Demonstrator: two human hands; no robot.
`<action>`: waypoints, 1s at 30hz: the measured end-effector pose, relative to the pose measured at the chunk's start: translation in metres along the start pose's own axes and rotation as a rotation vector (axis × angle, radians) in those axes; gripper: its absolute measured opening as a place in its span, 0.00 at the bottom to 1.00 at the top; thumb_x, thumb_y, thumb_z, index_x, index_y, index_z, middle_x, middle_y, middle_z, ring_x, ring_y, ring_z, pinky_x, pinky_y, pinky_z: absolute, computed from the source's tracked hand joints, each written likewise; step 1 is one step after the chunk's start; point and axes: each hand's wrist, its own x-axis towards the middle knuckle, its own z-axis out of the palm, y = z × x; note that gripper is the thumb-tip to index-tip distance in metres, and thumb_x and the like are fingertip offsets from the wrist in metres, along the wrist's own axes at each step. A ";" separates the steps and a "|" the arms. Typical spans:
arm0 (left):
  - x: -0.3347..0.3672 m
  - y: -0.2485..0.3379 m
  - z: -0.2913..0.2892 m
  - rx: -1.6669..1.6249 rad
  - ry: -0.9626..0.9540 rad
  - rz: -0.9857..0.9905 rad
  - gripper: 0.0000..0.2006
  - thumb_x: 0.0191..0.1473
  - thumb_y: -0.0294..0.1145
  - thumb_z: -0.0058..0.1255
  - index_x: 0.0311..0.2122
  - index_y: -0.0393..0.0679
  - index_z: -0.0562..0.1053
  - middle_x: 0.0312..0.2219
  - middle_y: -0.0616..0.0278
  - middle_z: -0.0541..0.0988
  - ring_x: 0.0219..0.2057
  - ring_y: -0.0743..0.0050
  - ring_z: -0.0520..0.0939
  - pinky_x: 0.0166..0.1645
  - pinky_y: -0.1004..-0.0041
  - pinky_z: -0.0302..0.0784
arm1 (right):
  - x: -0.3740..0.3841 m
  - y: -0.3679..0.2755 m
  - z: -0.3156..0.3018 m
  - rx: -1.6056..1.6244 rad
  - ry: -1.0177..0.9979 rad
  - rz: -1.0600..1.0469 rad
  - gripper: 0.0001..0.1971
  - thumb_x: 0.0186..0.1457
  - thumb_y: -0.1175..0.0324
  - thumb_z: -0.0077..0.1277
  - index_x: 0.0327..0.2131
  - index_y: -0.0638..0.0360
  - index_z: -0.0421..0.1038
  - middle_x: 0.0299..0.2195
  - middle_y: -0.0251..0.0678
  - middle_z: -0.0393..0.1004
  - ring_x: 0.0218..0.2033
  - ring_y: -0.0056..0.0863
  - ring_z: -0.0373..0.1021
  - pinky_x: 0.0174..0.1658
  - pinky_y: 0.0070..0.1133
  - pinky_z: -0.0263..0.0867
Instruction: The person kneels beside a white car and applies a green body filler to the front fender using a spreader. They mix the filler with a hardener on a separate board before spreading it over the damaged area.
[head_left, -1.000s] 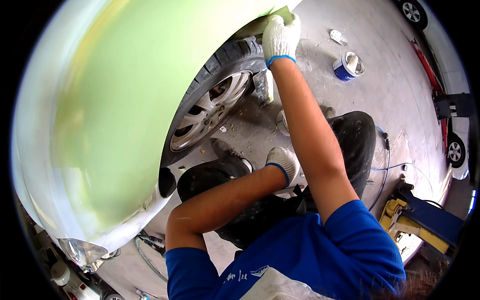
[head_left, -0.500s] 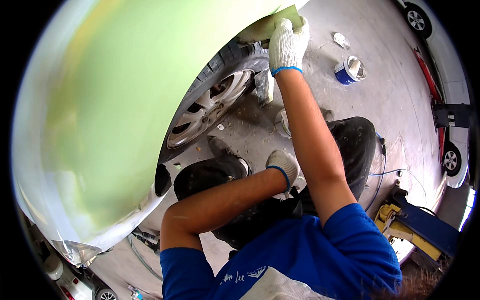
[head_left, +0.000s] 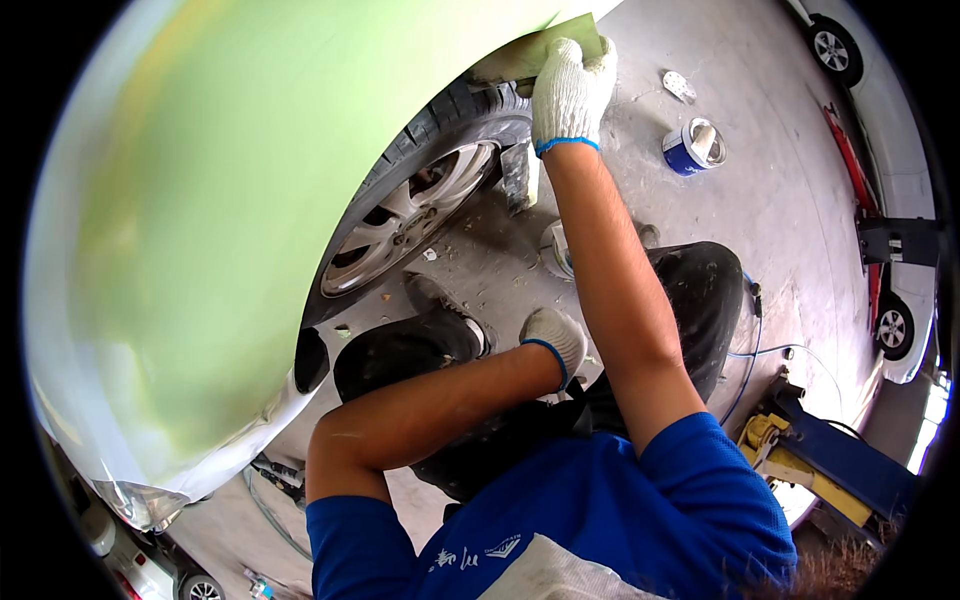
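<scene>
At the top of the view, my right hand, in a white knitted glove with a blue cuff, is closed on a thin yellowish-green sheet. The sheet lies against the wheel-arch edge of a car body panel, which has pale green filler-like patches on white. Under that arch sits a tyre with a silver alloy wheel. My left hand, gloved the same way, rests low between my knees, away from the panel. Its fingers are turned away and hidden.
A blue-and-white tub stands on the concrete floor, near a white perforated pad. Another white tub is partly behind my right forearm. Blue hose and a blue-and-yellow lift arm lie to the right, with a white car beyond.
The whole scene has shifted slightly left in the view. My right hand keeps its hold on the sheet at the arch edge, and my left hand stays low by my knees.
</scene>
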 end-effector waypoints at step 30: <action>-0.003 0.018 -0.017 -0.263 -0.194 -0.118 0.08 0.53 0.34 0.53 0.32 0.46 0.83 0.21 0.63 0.81 0.23 0.62 0.85 0.24 0.56 0.75 | 0.033 0.042 -0.083 1.097 -0.162 0.757 0.18 0.48 0.69 0.49 0.43 0.67 0.73 0.41 0.43 0.77 0.45 0.36 0.74 0.55 0.34 0.69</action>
